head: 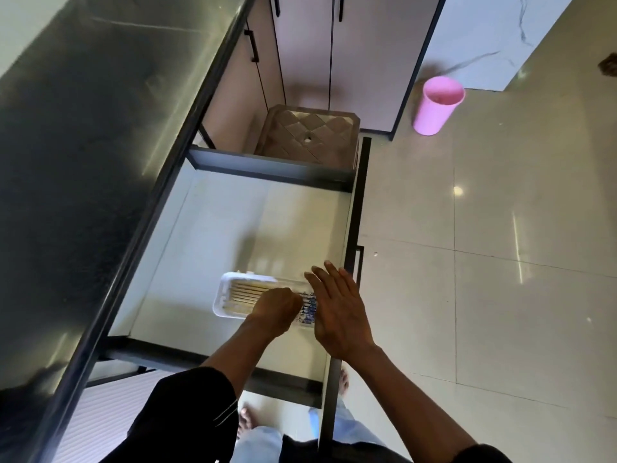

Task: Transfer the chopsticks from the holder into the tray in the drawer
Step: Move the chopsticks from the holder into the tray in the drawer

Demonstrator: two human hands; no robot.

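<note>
A white tray (pixel 220 297) lies in the open drawer (pixel 217 222), near its front right corner. Several wooden chopsticks (pixel 243 294) lie side by side in it, their blue-patterned ends (pixel 310 310) pointing right. My left hand (pixel 275 312) is over the middle of the tray, its fingers curled down onto the chopsticks. My right hand (pixel 337 309) is held flat with straight fingers at the tray's right end, against the patterned ends. No holder is in view.
A dark steel counter (pixel 83 145) overhangs the drawer on the left. The drawer's black front and handle (pixel 359 262) stand to the right. Beyond the drawer are a brown plastic stool (pixel 310 135) and, on the tiled floor, a pink bucket (pixel 437 106).
</note>
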